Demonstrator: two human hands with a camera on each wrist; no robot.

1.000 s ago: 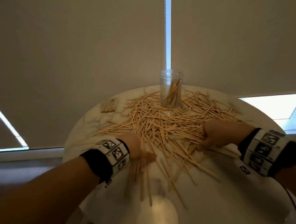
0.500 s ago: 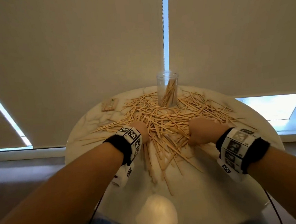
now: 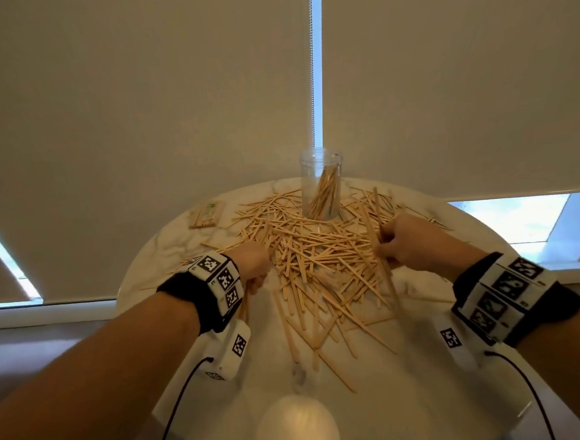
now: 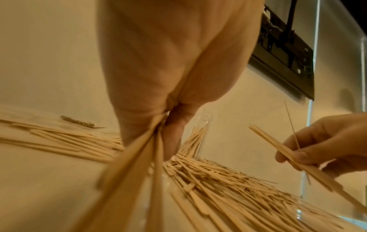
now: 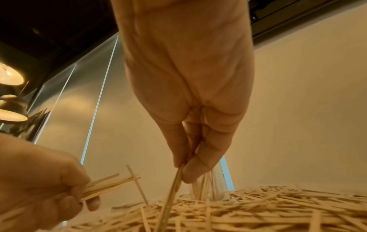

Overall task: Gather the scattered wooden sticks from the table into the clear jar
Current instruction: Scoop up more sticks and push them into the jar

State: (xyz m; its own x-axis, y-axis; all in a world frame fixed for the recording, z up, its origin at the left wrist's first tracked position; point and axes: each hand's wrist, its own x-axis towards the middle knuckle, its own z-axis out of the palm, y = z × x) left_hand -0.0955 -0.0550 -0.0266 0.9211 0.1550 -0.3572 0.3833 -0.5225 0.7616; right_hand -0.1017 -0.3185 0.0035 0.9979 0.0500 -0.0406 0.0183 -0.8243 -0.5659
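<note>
Many thin wooden sticks point(image 3: 318, 252) lie in a loose heap across the round marble table point(image 3: 429, 364). At the table's far edge stands the clear jar point(image 3: 321, 183), upright, with several sticks leaning inside. My left hand point(image 3: 256, 267) is at the heap's left side and grips a bundle of sticks point(image 4: 139, 164) in curled fingers. My right hand point(image 3: 400, 243) is at the heap's right side, just above it, and pinches a smaller bundle point(image 5: 172, 193) between thumb and fingers. The right hand's bundle point(image 4: 294, 157) also shows in the left wrist view.
A small flat packet of sticks point(image 3: 207, 213) lies at the table's far left. A pale rounded object point(image 3: 296, 429) sits at the near edge. Roller blinds point(image 3: 136, 110) hang right behind the table. Cables point(image 3: 171, 413) run from both wrist cameras.
Both hands have moved away from me, deeper along the heap's sides, and lifted with sticks in their grip. The heap has been drawn closer together toward the middle.
</note>
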